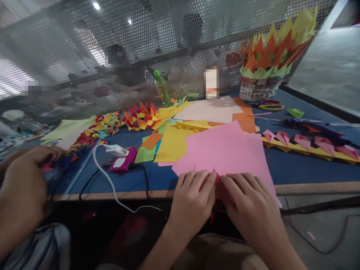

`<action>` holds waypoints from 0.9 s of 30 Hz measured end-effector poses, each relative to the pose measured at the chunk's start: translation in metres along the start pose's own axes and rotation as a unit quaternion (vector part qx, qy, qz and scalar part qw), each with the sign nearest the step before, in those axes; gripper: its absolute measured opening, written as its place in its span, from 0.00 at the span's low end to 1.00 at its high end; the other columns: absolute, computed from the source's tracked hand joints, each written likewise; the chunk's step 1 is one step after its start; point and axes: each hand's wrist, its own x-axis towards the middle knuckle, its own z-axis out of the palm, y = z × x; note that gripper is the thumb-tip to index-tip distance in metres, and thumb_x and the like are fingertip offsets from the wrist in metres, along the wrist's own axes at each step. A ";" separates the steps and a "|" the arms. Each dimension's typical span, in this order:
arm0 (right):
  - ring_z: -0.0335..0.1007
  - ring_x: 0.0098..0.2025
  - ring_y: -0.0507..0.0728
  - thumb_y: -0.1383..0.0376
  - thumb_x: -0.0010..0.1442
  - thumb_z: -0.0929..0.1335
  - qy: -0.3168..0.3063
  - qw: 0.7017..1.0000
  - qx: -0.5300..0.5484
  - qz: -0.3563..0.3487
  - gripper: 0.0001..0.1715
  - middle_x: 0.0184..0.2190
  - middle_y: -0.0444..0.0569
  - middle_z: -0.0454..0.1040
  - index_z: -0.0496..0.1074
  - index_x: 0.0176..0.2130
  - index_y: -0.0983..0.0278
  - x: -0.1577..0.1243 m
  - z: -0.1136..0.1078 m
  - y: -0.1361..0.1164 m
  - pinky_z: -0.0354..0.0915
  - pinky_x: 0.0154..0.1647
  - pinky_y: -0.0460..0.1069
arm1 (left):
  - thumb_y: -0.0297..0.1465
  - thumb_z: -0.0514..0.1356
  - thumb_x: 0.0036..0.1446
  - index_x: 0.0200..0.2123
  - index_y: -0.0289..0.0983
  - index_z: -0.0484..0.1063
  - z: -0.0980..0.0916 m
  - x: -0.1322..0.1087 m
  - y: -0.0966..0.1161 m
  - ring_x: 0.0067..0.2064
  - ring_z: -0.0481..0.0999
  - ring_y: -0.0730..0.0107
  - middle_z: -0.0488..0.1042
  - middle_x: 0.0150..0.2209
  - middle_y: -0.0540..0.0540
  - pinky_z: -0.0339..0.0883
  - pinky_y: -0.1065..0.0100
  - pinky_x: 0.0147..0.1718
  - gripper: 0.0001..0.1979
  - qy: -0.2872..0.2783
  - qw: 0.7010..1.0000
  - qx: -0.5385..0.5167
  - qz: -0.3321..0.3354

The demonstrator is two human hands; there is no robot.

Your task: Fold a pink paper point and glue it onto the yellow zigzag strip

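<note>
My left hand (194, 193) and my right hand (249, 197) meet at the table's front edge, fingers bent and pinching a small red piece of folded paper (216, 175) between them. Most of that piece is hidden by the fingers; a red tip shows above and a bit hangs below. Under and beyond my hands lies a large pink paper sheet (225, 148). Yellow paper (171, 144) sticks out from its left side. To the right rests a yellow folded strip (292, 147) with pink folded points along it.
A purple adapter (123, 160) with a white charger (116, 150) and cables sits left. Scissors (271, 105), a green-capped bottle (161, 88) and a basket with paper points (263, 86) stand or lie behind. At far left, another person's hand (36, 161) works over the table.
</note>
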 end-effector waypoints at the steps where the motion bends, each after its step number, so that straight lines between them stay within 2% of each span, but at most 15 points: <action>1: 0.72 0.44 0.63 0.69 0.75 0.65 0.002 1.000 0.012 0.001 0.07 0.43 0.53 0.80 0.73 0.49 0.64 0.001 0.000 0.001 0.64 0.44 0.57 | 0.30 0.56 0.77 0.63 0.38 0.73 0.002 0.002 0.001 0.52 0.77 0.58 0.82 0.55 0.45 0.69 0.55 0.51 0.16 -0.007 1.000 -0.006 -0.002; 6: 0.75 0.43 0.59 0.70 0.75 0.63 -0.005 0.998 0.067 -0.016 0.10 0.42 0.52 0.80 0.72 0.52 0.64 0.004 -0.003 0.019 0.72 0.42 0.54 | 0.29 0.56 0.75 0.69 0.36 0.65 0.005 0.009 0.001 0.54 0.77 0.54 0.81 0.55 0.41 0.70 0.52 0.54 0.22 -0.028 0.999 -0.025 -0.029; 8: 0.76 0.45 0.59 0.70 0.75 0.63 -0.008 0.997 0.073 -0.022 0.12 0.44 0.52 0.81 0.72 0.54 0.63 0.003 -0.004 0.027 0.74 0.45 0.55 | 0.28 0.57 0.75 0.69 0.38 0.66 0.005 0.012 -0.001 0.56 0.76 0.55 0.80 0.58 0.43 0.70 0.52 0.55 0.23 -0.059 0.997 -0.038 -0.015; 11: 0.77 0.50 0.59 0.71 0.75 0.64 -0.014 0.997 0.069 -0.026 0.14 0.48 0.52 0.81 0.73 0.56 0.61 0.001 -0.005 0.041 0.75 0.51 0.56 | 0.25 0.56 0.75 0.66 0.41 0.70 0.004 0.014 -0.004 0.62 0.73 0.56 0.78 0.62 0.47 0.65 0.49 0.61 0.19 -0.105 0.992 -0.067 0.033; 14: 0.77 0.55 0.60 0.72 0.73 0.65 -0.034 0.997 0.060 -0.032 0.18 0.54 0.52 0.81 0.73 0.58 0.61 0.003 -0.004 0.057 0.75 0.57 0.57 | 0.21 0.55 0.74 0.63 0.42 0.72 0.001 0.016 -0.009 0.67 0.68 0.58 0.78 0.64 0.52 0.58 0.49 0.67 0.19 -0.114 0.987 -0.095 0.056; 17: 0.76 0.57 0.60 0.71 0.72 0.66 -0.044 0.997 0.049 -0.033 0.19 0.57 0.51 0.80 0.73 0.60 0.61 0.006 -0.004 0.067 0.75 0.58 0.58 | 0.16 0.53 0.71 0.59 0.43 0.74 -0.002 0.020 -0.018 0.70 0.65 0.59 0.75 0.67 0.54 0.56 0.49 0.68 0.22 -0.118 0.985 -0.105 0.073; 19: 0.76 0.57 0.61 0.70 0.73 0.67 -0.047 0.998 0.040 -0.033 0.19 0.58 0.50 0.80 0.73 0.60 0.61 0.008 -0.004 0.070 0.75 0.58 0.58 | 0.14 0.52 0.70 0.52 0.42 0.76 -0.005 0.023 -0.023 0.66 0.68 0.58 0.74 0.68 0.51 0.61 0.50 0.64 0.21 -0.101 0.987 -0.097 0.076; 22: 0.76 0.57 0.61 0.71 0.71 0.66 -0.057 0.997 0.032 -0.043 0.21 0.58 0.50 0.80 0.73 0.61 0.60 0.009 -0.005 0.072 0.76 0.56 0.58 | 0.14 0.52 0.70 0.46 0.40 0.76 -0.008 0.025 -0.023 0.53 0.72 0.61 0.77 0.59 0.46 0.69 0.58 0.53 0.18 -0.060 0.991 -0.109 0.051; 24: 0.76 0.57 0.62 0.71 0.68 0.67 -0.066 0.996 0.026 -0.049 0.23 0.58 0.51 0.79 0.73 0.61 0.61 0.009 -0.005 0.073 0.77 0.55 0.59 | 0.16 0.53 0.70 0.50 0.40 0.76 -0.008 0.024 -0.019 0.50 0.72 0.62 0.77 0.54 0.45 0.71 0.60 0.49 0.17 -0.062 0.989 -0.133 0.033; 27: 0.76 0.55 0.63 0.71 0.66 0.69 -0.074 0.996 0.014 -0.051 0.23 0.57 0.52 0.80 0.74 0.59 0.61 0.012 -0.004 0.073 0.78 0.52 0.59 | 0.21 0.55 0.73 0.58 0.38 0.74 -0.004 0.022 -0.011 0.51 0.73 0.58 0.77 0.54 0.43 0.73 0.56 0.49 0.16 -0.063 0.991 -0.120 0.023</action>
